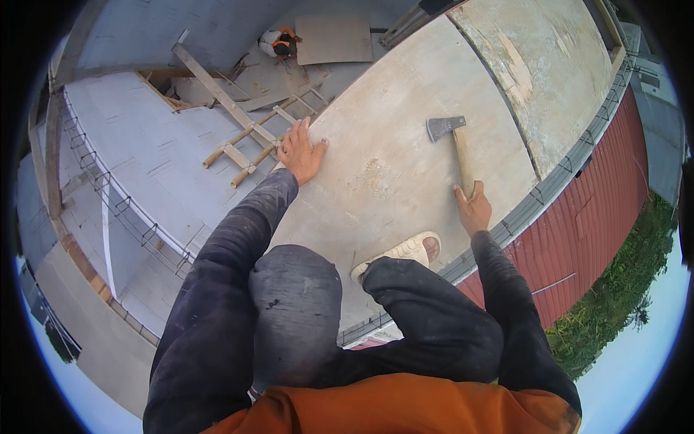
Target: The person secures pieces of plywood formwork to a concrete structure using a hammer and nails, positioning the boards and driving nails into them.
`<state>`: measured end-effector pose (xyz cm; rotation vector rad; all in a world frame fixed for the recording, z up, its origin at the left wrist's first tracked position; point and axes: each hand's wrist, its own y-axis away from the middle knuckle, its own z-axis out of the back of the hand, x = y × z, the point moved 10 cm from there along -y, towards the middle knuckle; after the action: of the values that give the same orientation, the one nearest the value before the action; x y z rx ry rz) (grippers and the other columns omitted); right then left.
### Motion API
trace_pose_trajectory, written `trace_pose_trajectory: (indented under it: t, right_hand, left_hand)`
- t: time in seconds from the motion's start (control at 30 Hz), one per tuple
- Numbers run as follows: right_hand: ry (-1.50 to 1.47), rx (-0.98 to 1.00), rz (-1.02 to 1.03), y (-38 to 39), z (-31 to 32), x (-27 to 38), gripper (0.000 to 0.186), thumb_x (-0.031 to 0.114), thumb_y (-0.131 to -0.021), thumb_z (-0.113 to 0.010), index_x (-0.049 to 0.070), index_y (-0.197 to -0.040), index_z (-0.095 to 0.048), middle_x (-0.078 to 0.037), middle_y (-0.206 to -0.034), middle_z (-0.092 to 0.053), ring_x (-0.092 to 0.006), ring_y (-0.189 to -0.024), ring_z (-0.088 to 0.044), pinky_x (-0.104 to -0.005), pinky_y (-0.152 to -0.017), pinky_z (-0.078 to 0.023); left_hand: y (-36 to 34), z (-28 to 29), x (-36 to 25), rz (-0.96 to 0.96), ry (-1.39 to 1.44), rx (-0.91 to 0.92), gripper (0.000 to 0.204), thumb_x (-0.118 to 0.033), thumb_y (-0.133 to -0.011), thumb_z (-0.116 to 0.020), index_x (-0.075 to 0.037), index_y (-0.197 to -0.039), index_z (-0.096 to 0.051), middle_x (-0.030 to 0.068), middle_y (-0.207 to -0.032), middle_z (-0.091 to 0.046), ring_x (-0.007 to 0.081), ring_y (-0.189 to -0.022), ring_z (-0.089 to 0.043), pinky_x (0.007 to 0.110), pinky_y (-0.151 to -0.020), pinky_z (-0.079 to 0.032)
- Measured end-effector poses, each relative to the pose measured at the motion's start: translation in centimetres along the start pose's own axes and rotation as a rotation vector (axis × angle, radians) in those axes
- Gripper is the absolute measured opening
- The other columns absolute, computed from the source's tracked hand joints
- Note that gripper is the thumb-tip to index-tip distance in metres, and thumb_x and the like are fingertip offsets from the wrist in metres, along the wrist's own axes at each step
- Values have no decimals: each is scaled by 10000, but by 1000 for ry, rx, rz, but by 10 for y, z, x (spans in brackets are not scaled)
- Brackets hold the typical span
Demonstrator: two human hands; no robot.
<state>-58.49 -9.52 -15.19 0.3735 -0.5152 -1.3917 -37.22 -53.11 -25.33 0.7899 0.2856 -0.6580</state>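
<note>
With my right hand I grip the lower end of a hatchet's wooden handle. The hatchet has a dark metal head, which is over the pale plywood sheet, its blade edge toward the left. My left hand rests on the plywood's left edge, fingers spread and stretched out, holding nothing. Beneath me the same sheet bears my foot in a cream sandal. A rough patch of crumbs marks the wood between my hands.
A bamboo-and-wood ladder leans below the plywood's left edge. Another person is far down beside a flat board. Steel rebar runs along the right edge, above a red metal roof. A second plywood sheet adjoins at the far right.
</note>
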Motion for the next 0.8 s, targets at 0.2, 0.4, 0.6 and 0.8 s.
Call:
trace_pose_trajectory:
  t: [0.2, 0.4, 0.6, 0.8]
  right_hand:
    - [205, 157, 255, -39, -3, 75, 616, 566, -975, -646, 17, -1230, -533, -294, -936, -732, -481, -896, -727, -539, -789, -567]
    - [395, 312, 314, -58, -12, 81, 775, 610, -980, -605, -62, -1341, -472, -343, -1019, -724, -485, -980, -726, -539, -863, -569]
    - [386, 359, 260, -67, -22, 72, 903, 630, -954, -624, -108, -1431, -418, -400, -1185, -676, -520, -1120, -684, -526, -975, -543]
    - [414, 201, 305, -88, -24, 48, 957, 629, -929, -666, -136, -1453, -430, -408, -1228, -659, -511, -1148, -677, -494, -1002, -543]
  left_hand:
    - [2, 7, -16, -6, 57, 1, 850, -437, -978, -621, -117, -1661, -229, 166, -1707, -258, 384, -1602, -141, 644, -1256, -52]
    - [17, 16, -12, -111, 169, 15, 816, -382, -975, -643, -94, -1646, -280, 176, -1675, -333, 357, -1569, -260, 581, -1274, -67]
    - [101, 41, 37, -147, -113, -138, 807, -365, -974, -644, -57, -1636, -302, 178, -1672, -347, 332, -1567, -287, 586, -1292, -126]
    - [224, 50, 86, -127, -111, -267, 717, -324, -977, -652, -50, -1589, -397, 167, -1598, -462, 344, -1527, -358, 546, -1260, -254]
